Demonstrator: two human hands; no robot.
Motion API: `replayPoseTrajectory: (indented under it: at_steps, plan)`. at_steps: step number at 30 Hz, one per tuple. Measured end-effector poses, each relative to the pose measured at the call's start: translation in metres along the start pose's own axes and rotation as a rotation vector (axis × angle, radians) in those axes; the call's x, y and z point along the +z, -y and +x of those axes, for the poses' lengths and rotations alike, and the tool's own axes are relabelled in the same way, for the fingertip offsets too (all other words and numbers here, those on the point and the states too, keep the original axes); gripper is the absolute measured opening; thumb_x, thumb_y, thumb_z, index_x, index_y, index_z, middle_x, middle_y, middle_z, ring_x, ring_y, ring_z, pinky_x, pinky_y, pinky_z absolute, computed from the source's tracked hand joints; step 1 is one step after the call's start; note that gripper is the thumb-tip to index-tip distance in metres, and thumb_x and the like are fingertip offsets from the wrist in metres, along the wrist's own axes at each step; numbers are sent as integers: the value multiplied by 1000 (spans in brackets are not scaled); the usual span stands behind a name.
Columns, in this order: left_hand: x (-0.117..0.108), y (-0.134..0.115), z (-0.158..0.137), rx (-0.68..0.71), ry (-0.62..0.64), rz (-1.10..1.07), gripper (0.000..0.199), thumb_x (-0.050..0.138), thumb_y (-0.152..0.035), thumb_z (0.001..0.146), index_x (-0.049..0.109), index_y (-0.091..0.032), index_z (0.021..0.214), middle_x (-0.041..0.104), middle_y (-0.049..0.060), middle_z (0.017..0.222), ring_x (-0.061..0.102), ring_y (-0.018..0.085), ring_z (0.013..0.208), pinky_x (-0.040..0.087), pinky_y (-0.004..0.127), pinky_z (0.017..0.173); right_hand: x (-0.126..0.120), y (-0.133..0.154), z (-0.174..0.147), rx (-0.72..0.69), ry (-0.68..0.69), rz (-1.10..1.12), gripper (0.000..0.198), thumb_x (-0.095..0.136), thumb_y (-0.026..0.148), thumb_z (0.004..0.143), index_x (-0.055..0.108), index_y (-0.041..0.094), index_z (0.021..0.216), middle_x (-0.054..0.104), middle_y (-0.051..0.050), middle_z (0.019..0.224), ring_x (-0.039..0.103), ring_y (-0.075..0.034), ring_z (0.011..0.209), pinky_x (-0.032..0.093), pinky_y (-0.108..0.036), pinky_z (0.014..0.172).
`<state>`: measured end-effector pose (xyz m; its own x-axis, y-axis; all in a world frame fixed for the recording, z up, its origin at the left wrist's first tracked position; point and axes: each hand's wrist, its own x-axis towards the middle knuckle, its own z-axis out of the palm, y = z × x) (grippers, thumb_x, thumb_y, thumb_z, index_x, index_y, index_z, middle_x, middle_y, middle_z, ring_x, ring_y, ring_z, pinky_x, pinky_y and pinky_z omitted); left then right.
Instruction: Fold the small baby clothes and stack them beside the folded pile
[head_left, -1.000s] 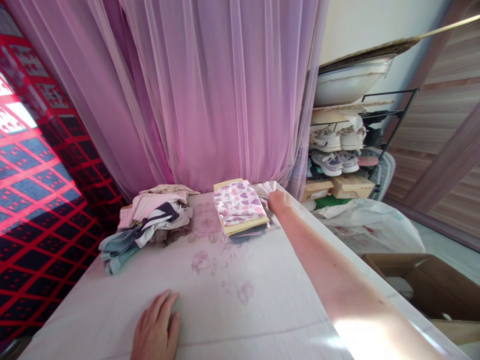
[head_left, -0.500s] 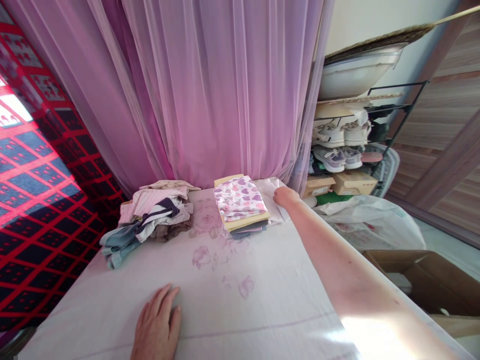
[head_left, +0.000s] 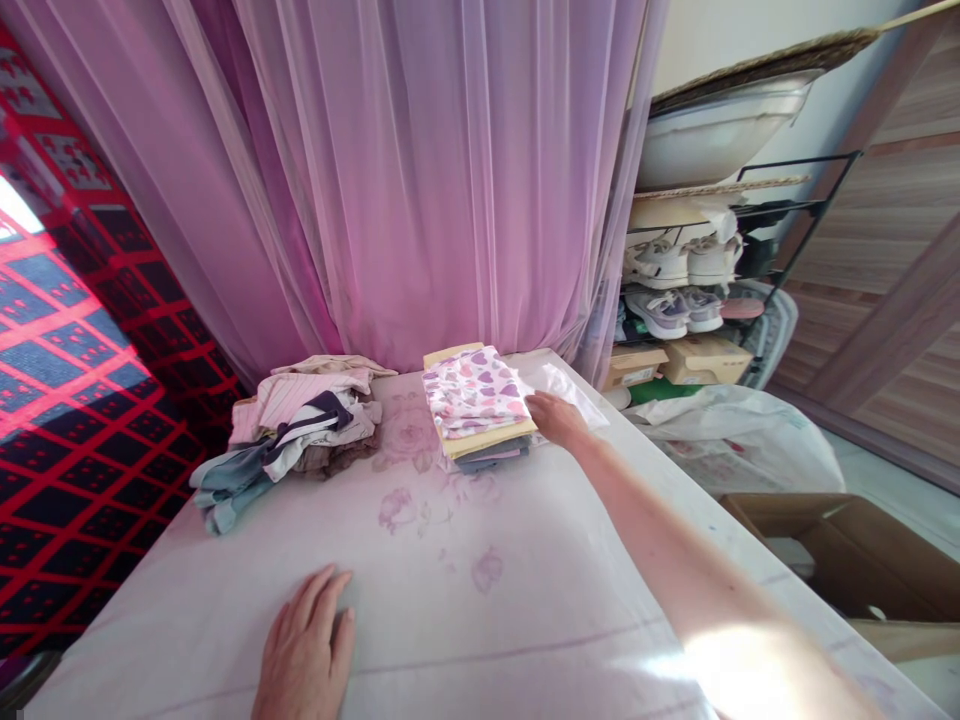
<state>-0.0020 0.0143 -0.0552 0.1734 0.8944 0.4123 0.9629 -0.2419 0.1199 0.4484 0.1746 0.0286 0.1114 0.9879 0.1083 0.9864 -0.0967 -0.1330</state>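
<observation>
My left hand [head_left: 304, 640] lies flat on the pale floral table cover [head_left: 405, 610] near the front, fingers stretched and holding nothing. Farther off, my right hand [head_left: 556, 418] is at the right edge of a stack of folded clothes. Its fingers point left at the stack, their tips small and partly hidden; no object shows in them. On top is a folded white cloth with purple and pink hearts [head_left: 480, 395], over a yellow folded piece [head_left: 491, 440] and grey ones [head_left: 491, 460]. A loose, rumpled pile of clothes [head_left: 300, 425] lies to the left.
A purple curtain [head_left: 427, 180] hangs behind the table. At right stand a shoe rack with shoes [head_left: 660, 262], a white basin [head_left: 720, 140], a plastic bag [head_left: 750, 440] and an open cardboard box [head_left: 847, 550]. Red-and-black patterned fabric [head_left: 67, 400] hangs at left.
My right hand has moved left from the white cloth by the table's right edge to the stack's side. That white cloth now spreads farther right. My left hand stays flat; the view shifted slightly.
</observation>
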Motion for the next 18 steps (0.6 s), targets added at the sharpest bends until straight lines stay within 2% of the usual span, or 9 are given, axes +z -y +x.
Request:
replayPoseTrajectory:
  at_steps: [3, 7, 14, 18]
  plan:
    - [0, -1, 0, -2, -4, 13, 47, 32, -38, 90, 68, -21, 116, 65, 11, 127, 59, 27, 118, 44, 48, 104, 13, 1, -3, -72, 56, 6, 53, 39, 28, 96, 37, 32, 149, 33, -4, 158, 31, -22, 143, 28, -43, 113]
    - [0, 0, -1, 9, -2, 14, 47, 32, -39, 91, 67, -21, 117, 65, 10, 128, 59, 26, 118, 44, 47, 104, 19, -5, 1, -148, 157, -34, 51, 39, 24, 94, 47, 33, 144, 27, -3, 161, 23, -29, 147, 14, -63, 113]
    - [0, -1, -1, 43, -18, 27, 48, 32, -37, 92, 67, -18, 117, 65, 12, 127, 59, 28, 117, 46, 49, 101, 16, -7, 5, -175, 157, -47, 54, 36, 20, 90, 52, 35, 140, 31, -3, 159, 27, -30, 145, 13, -65, 113]
    - [-2, -3, 0, 47, -33, 33, 47, 32, -36, 92, 68, -17, 116, 65, 13, 125, 60, 28, 116, 47, 49, 99, 16, -16, -10, -203, 80, 2, 54, 38, 23, 90, 49, 27, 143, 37, -7, 156, 35, -28, 142, 21, -57, 115]
